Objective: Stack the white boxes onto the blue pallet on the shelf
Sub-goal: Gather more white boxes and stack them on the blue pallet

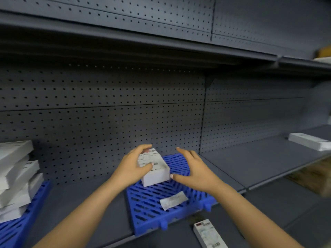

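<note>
The grey shelf [250, 158] is wide, and behind it is a wall [107, 122] full of little holes. A blue pallet [152, 208] lies on the shelf in the middle. At the left, a second pallet [18, 228] has a messy stack [16, 176] of white boxes on it.

One white box [155, 171] is over the back part of the middle pallet, tipped a little. I cannot tell if it sits on the pallet yet. The left hand [133, 167] holds it, with fingers curled over the far end and the thumb on the label on top. The right hand [193, 170] is open with fingers spread and holds nothing. Its thumb is just beside the box's near corner, and I cannot tell if it touches.

A front box [208, 233] lies on the shelf just in front of the pallet. A far box [309, 143] lies well off to the right. A small paper slip [172, 200] lies on the pallet near its front.

This looks like the step of setting the first box down. Next, I think it must be laid flat and straight near the back, then let go. The slip may have to come off so boxes sit flat.
</note>
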